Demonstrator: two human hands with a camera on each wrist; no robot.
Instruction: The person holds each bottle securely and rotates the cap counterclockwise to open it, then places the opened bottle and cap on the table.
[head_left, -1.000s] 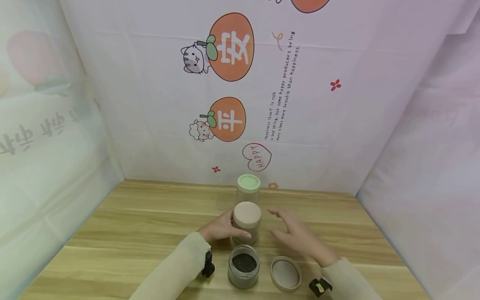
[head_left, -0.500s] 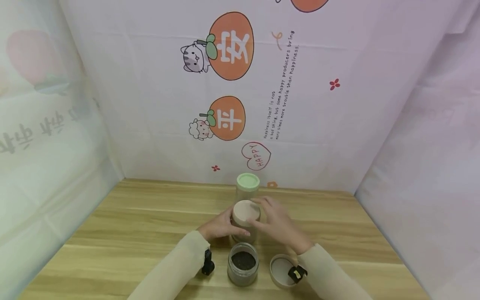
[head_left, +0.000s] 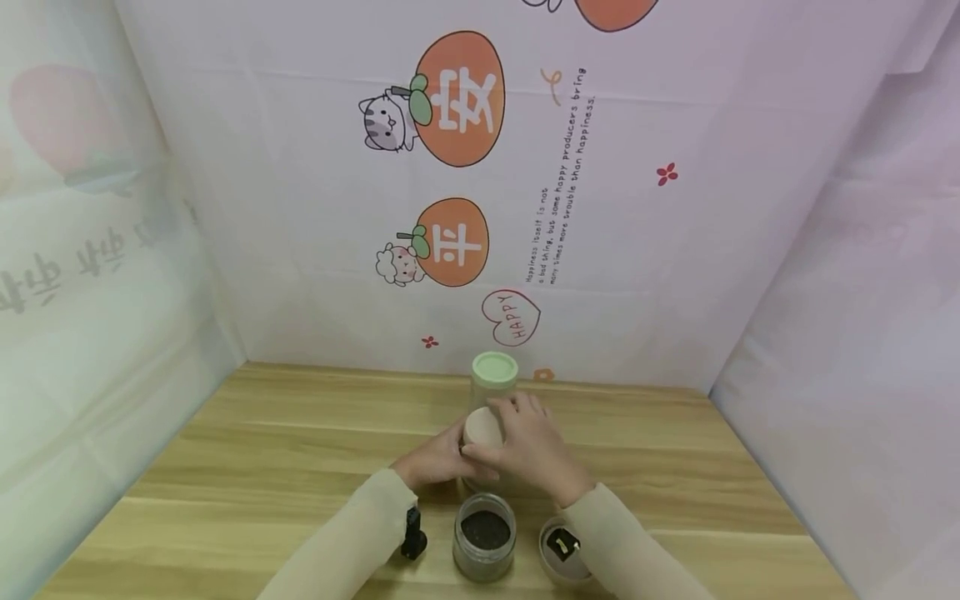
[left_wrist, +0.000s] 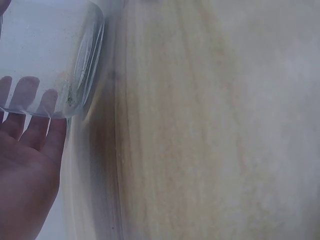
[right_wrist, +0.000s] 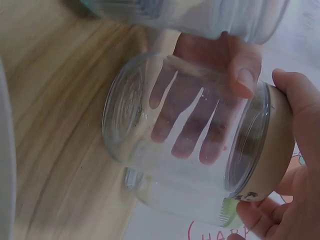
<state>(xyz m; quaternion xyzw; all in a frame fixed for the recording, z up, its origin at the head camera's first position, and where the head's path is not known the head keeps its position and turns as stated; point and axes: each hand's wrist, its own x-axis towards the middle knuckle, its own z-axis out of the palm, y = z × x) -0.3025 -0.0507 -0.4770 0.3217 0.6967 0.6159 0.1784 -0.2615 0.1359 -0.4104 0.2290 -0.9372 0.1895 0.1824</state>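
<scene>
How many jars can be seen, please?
3: green-lidded jar at the back, beige-lidded jar held by left hand and right hand, open jar with dark contents in front.

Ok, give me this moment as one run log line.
left hand: holds clear jar | right hand: grips its beige lid | front: open jar with dark contents, loose lid beside it | behind: green-lidded jar

Wood-grain tabletop (head_left: 315, 433) amid 3 pale cloth walls (head_left: 300, 208), orange cartoon fruits (head_left: 460, 98) at back.
</scene>
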